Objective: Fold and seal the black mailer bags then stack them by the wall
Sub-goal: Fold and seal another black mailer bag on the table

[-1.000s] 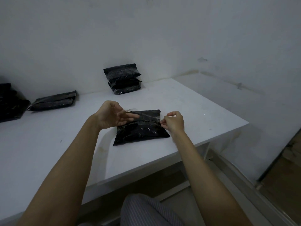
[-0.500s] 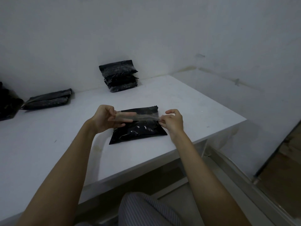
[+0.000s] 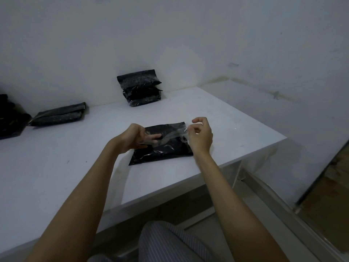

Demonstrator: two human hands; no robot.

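Raised since the earlier frame, clear strip [image 3: 170, 134] is being pinched taut by left hand [image 3: 132, 138] and right hand [image 3: 200, 136]; black mailer bag [image 3: 162, 150] is being judged soft, slippery, best gripped by edges.

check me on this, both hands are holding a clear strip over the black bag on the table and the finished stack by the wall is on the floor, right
Not quite. The head view shows the finished stack on the white table, against the wall, not on the floor. The rest holds: the left hand and right hand hold a clear strip over the black bag on the table.
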